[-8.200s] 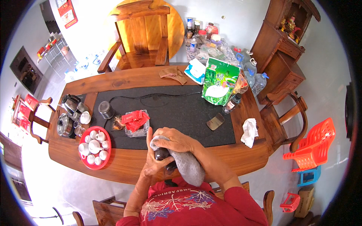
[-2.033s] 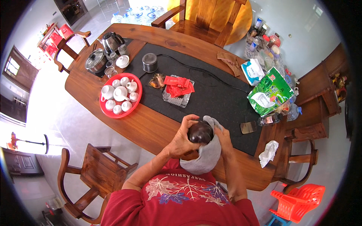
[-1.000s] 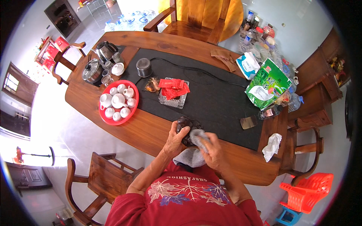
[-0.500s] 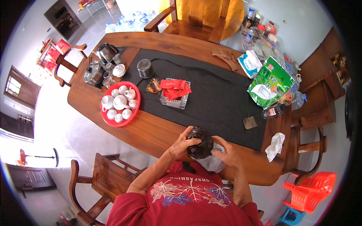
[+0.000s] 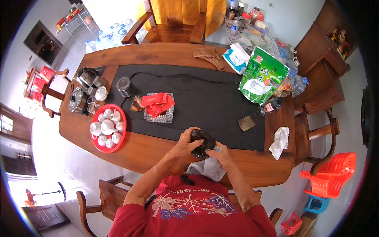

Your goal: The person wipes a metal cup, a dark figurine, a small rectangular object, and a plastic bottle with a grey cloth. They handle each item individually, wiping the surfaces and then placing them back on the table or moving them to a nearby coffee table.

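Observation:
A dark brown, glossy carved ornament (image 5: 202, 144) is held over the near edge of the table. My left hand (image 5: 187, 143) wraps its left side, with the thumb across its front. At its lower right, my right hand (image 5: 222, 156) is closed on a grey cloth (image 5: 209, 167), its thumb against the ornament. Most of the cloth hangs below the ornament, in front of my red shirt. The ornament's underside and some of my right fingers are hidden.
A red tray of white teaware (image 5: 123, 133) stands left on the wooden table. Red packets (image 5: 157, 103) lie on a glass ashtray (image 5: 162, 118). Farther left are a kettle (image 5: 86, 76) and a pot (image 5: 77, 101). A green bag (image 5: 262, 75) and crumpled tissue (image 5: 279, 143) sit right.
My hands have carried the ornament a little farther from my body and tilted it. More of the grey cloth now hangs below it. The whole view has shifted, with the table sliding left.

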Demonstrator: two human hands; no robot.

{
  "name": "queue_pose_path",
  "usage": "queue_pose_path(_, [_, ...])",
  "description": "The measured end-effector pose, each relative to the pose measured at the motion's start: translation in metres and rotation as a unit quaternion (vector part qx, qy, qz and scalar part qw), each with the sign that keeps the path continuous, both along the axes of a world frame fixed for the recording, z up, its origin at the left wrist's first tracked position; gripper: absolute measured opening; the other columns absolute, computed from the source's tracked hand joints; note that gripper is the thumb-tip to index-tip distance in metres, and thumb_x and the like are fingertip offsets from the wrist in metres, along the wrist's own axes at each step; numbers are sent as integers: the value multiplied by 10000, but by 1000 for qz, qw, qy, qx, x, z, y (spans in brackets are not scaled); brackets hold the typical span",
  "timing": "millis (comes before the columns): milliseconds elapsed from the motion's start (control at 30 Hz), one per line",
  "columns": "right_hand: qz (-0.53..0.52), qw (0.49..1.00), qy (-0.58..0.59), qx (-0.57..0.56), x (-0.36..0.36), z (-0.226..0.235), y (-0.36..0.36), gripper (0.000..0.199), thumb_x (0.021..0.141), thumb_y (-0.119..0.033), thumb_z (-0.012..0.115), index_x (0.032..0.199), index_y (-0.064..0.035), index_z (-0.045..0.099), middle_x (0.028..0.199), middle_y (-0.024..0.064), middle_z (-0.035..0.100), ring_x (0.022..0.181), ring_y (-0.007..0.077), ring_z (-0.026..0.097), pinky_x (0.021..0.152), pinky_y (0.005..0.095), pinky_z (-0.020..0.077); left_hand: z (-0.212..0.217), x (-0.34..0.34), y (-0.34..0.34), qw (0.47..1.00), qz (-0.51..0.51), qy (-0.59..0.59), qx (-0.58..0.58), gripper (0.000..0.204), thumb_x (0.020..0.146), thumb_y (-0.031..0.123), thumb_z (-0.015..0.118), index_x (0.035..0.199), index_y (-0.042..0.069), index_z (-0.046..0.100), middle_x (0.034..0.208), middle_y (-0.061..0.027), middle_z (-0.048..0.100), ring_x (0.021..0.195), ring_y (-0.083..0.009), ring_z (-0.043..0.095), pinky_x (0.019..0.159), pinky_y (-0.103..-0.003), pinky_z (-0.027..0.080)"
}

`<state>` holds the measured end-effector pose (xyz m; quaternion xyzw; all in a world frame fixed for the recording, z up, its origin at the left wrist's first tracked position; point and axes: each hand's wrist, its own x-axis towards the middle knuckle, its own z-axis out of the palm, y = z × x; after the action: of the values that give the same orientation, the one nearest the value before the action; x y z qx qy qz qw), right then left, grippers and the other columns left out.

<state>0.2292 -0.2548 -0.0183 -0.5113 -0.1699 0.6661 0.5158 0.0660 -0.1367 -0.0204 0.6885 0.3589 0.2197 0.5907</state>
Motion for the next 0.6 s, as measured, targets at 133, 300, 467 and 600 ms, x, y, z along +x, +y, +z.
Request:
queue_pose_path(133, [-68,997,28,0,-5,-5,2,455,767,-121,739,1167,0,558,1073,95,610,961,160,592,829,292,486,25,27,3,974,17,178,141,492,788,370,732,1157,100,549,1036,-138,551,964,-280,532,857,-400,450])
queue_pose_path(300, [-141,989,31,8,-11,-23,18,436,769,-132,742,1148,-8,564,1055,82,607,928,151,590,811,286,483,36,57,19,970,64,218,84,524,725,520,715,1117,197,590,1056,-128,544,1020,-346,502,846,-453,456])
queue_pose_path(467, [-171,985,7,12,-7,-30,34,455,764,-141,746,1153,-3,554,1046,66,599,914,144,580,803,275,475,-9,66,43,998,33,46,11,444,757,344,749,1104,117,591,976,-124,603,905,-282,579,816,-388,481])
queue_pose_path(600, [-94,989,-113,29,14,-27,39,483,762,-128,736,1195,-50,537,1037,51,588,901,142,575,786,271,480,-21,50,48,994,66,-49,-70,372,788,222,734,1105,98,585,923,-93,613,856,-213,579,801,-331,480])
